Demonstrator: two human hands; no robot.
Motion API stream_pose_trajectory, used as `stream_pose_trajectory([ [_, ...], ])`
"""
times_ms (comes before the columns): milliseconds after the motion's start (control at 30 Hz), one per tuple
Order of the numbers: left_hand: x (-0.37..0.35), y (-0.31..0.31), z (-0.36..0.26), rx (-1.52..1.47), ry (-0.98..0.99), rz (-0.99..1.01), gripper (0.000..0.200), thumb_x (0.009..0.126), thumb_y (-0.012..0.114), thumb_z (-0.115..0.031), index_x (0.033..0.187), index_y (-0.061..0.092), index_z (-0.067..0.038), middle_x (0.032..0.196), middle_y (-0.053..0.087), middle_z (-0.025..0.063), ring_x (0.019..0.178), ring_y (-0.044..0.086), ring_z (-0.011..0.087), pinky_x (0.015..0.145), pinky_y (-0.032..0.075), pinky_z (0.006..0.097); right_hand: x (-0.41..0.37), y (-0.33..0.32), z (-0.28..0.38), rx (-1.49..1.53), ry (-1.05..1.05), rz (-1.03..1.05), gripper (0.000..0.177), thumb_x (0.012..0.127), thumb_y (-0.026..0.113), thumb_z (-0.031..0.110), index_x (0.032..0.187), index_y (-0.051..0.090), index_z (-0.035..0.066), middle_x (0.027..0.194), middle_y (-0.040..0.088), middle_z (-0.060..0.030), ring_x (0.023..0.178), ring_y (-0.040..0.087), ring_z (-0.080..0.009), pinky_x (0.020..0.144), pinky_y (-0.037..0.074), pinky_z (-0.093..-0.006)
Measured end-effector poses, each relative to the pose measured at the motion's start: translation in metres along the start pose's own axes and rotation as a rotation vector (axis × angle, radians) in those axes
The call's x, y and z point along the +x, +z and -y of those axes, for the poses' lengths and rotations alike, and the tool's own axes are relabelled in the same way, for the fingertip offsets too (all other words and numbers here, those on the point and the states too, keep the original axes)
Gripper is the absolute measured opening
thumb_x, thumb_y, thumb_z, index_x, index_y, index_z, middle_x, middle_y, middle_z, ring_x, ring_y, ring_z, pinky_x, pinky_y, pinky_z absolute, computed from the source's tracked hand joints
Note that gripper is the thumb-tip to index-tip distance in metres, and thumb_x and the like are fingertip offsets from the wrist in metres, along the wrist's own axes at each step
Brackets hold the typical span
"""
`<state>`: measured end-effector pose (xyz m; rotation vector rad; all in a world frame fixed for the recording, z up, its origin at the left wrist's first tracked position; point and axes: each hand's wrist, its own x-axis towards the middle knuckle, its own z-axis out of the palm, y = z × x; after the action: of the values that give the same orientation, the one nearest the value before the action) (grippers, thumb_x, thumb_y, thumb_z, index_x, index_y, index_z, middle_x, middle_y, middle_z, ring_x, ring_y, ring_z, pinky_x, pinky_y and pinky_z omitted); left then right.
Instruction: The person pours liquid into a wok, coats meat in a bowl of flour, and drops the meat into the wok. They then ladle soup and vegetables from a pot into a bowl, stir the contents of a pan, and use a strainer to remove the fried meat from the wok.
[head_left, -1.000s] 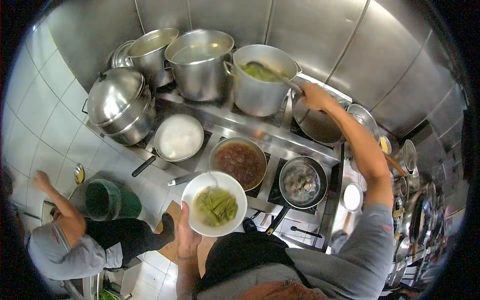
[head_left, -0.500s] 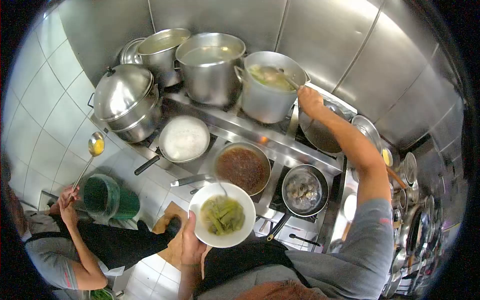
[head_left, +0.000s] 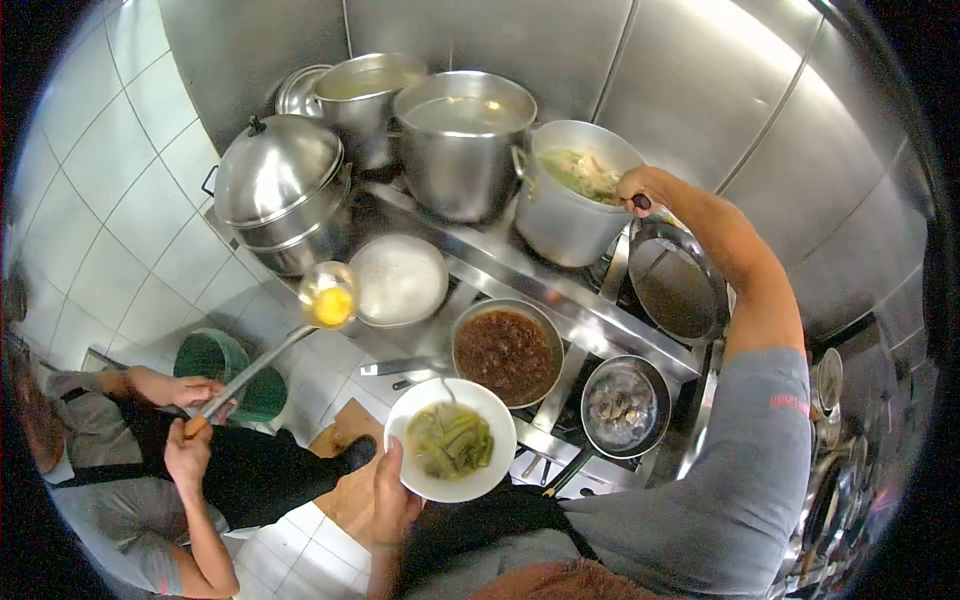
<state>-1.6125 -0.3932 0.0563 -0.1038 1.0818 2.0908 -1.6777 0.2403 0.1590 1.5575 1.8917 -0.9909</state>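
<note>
My left hand grips the near left side of a white bowl, thumb over the rim. Cut green vegetables lie in liquid inside it. At the right rim of a tall metal pot, my right hand is closed round a utensil's handle, whose dark end shows. The utensil's head is hidden. Pale pieces and green vegetables fill the upper part of that pot. Between bowl and pot sits a pan of bubbling dark red-brown food.
A co-worker's hands hold a long ladle with egg yolk over a pan of white foamy liquid. Also here are a small frying pan, large pots, a domed steamer, a dark pan and a green bin.
The co-worker's ladle has swung right to the white liquid's pan. My right hand's utensil has turned, its dark end now facing the camera. The view has shifted slightly; my left hand keeps the bowl.
</note>
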Motion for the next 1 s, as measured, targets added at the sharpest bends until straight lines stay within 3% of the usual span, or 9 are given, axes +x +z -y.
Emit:
stream_pose_trajectory([
  [33, -0.003, 0.001, 0.001, 0.011, 0.029, -0.021, 0.059, 0.104, 0.041, -0.042, 0.138, 0.039, 0.005, 0.133, 0.054, 0.0218, 0.120, 0.056, 0.0322, 0.102, 0.047, 0.0437, -0.011, 0.005, -0.006, 0.120, -0.032, 0.056, 0.024, 0.100, 0.045, 0.024, 0.079, 0.041, 0.012, 0.050, 0.039, 0.0047, 0.040, 0.040, -0.0097, 0.036, 0.034, -0.0240],
  [133, -0.010, -0.006, 0.001, 0.018, -0.019, -0.018, 0.059, 0.103, 0.041, -0.042, 0.137, 0.040, 0.006, 0.131, 0.054, 0.0222, 0.120, 0.057, 0.0323, 0.102, 0.047, 0.0438, 0.010, 0.000, -0.014, 0.406, -0.095, 0.226, 0.022, 0.099, 0.047, 0.023, 0.081, 0.043, 0.011, 0.052, 0.042, 0.0042, 0.040, 0.041, -0.0095, 0.035, 0.036, -0.0247],
  [300, -0.022, -0.008, 0.012, 0.016, -0.023, 0.013, 0.057, 0.103, 0.043, -0.041, 0.136, 0.042, 0.006, 0.129, 0.056, 0.0210, 0.118, 0.058, 0.0303, 0.101, 0.048, 0.0418, 0.026, -0.008, -0.030, 1.524, -0.072, 0.740, 0.019, 0.079, 0.055, -0.001, 0.077, 0.037, 0.002, 0.064, 0.046, -0.0094, 0.049, 0.048, -0.0196, 0.042, 0.042, -0.0320],
  [400, -0.023, -0.010, 0.022, 0.008, -0.049, 0.023, 0.056, 0.102, 0.045, -0.041, 0.135, 0.044, 0.006, 0.127, 0.057, 0.0199, 0.117, 0.058, 0.0285, 0.099, 0.048, 0.0405, 0.043, -0.009, -0.052, 1.703, -0.200, 0.895, 0.016, 0.077, 0.054, -0.002, 0.081, 0.039, 0.002, 0.065, 0.045, -0.0071, 0.049, 0.047, -0.0187, 0.043, 0.042, -0.0320],
  [433, -0.026, -0.011, 0.025, 0.009, -0.062, 0.014, 0.056, 0.102, 0.045, -0.041, 0.134, 0.045, 0.005, 0.127, 0.058, 0.0195, 0.116, 0.059, 0.0279, 0.099, 0.048, 0.0401, 0.006, 0.004, -0.059, 1.719, -0.268, 0.865, 0.016, 0.090, 0.042, 0.006, 0.074, 0.039, 0.005, 0.060, 0.042, -0.0032, 0.045, 0.045, -0.0121, 0.040, 0.043, -0.0272],
  [567, -0.035, -0.005, 0.028, 0.038, -0.082, 0.028, 0.056, 0.102, 0.046, -0.041, 0.133, 0.047, 0.005, 0.125, 0.059, 0.0187, 0.115, 0.059, 0.0274, 0.098, 0.048, 0.0403, -0.030, 0.019, -0.080, 1.543, -0.403, 0.695, 0.026, 0.097, 0.038, 0.010, 0.071, 0.036, 0.008, 0.057, 0.041, -0.0009, 0.040, 0.041, -0.0094, 0.034, 0.037, -0.0251],
  [667, -0.039, 0.002, 0.029, 0.026, -0.113, 0.057, 0.056, 0.102, 0.046, -0.041, 0.134, 0.046, 0.005, 0.126, 0.059, 0.0189, 0.116, 0.059, 0.0280, 0.100, 0.047, 0.0406, -0.035, 0.011, -0.100, 1.526, -0.379, 0.688, 0.012, 0.093, 0.044, 0.005, 0.082, 0.037, 0.005, 0.060, 0.041, -0.0003, 0.044, 0.045, -0.0107, 0.034, 0.034, -0.0257],
  [800, -0.038, -0.001, 0.035, 0.000, -0.166, 0.080, 0.057, 0.102, 0.045, -0.042, 0.136, 0.045, 0.004, 0.129, 0.057, 0.0192, 0.118, 0.058, 0.0287, 0.102, 0.046, 0.0407, -0.071, 0.005, -0.126, 1.602, -0.261, 0.768, 0.019, 0.099, 0.041, 0.011, 0.080, 0.038, 0.007, 0.057, 0.040, 0.0013, 0.041, 0.043, -0.0074, 0.032, 0.034, -0.0227],
  [1000, -0.039, 0.001, 0.041, -0.005, -0.153, 0.104, 0.056, 0.103, 0.044, -0.041, 0.138, 0.043, 0.002, 0.132, 0.056, 0.0177, 0.122, 0.055, 0.0280, 0.104, 0.044, 0.0406, -0.076, 0.009, -0.146, 1.466, -0.374, 0.651, 0.020, 0.102, 0.040, 0.015, 0.087, 0.040, 0.001, 0.062, 0.044, 0.0003, 0.041, 0.043, -0.0066, 0.032, 0.036, -0.0210],
])
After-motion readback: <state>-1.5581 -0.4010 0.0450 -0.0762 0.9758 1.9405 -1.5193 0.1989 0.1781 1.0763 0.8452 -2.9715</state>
